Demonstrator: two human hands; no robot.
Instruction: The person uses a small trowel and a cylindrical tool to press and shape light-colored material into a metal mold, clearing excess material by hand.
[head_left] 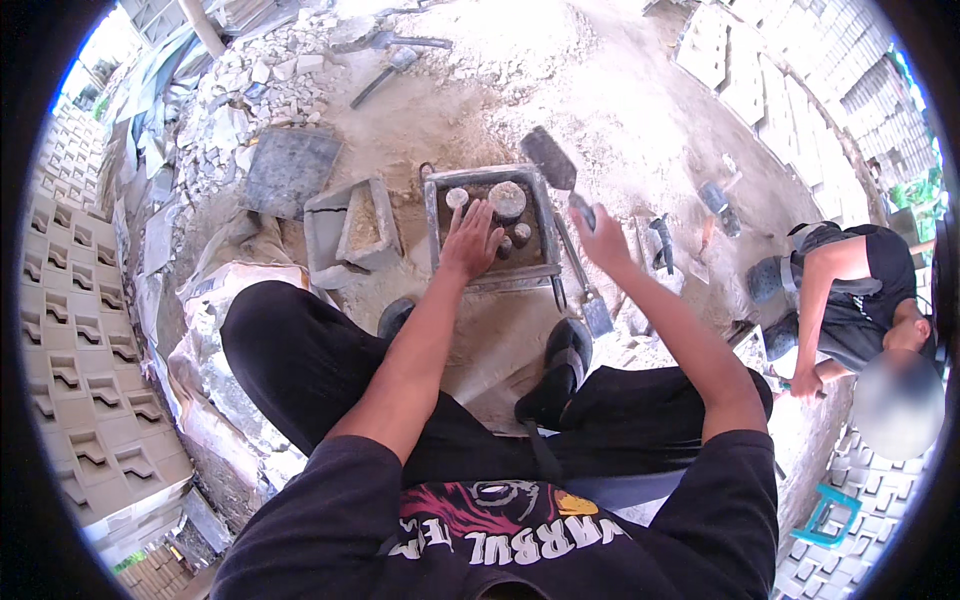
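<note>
So there's a split box (325,250) on the left, then your left hand (471,242) lying open, fingers spread, among the round plugs (509,202) inside the dirt-filled frame (432,225). Your right hand's (604,242) wrapped around the trowel (549,158), blade near the frame's far right corner, with a co-worker (850,285) off further right.

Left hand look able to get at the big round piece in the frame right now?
Probably yes: the left hand is spread over the frame, close beside the big round piece, nothing visible between them. The trowel in the right hand sits off to the right.
</note>
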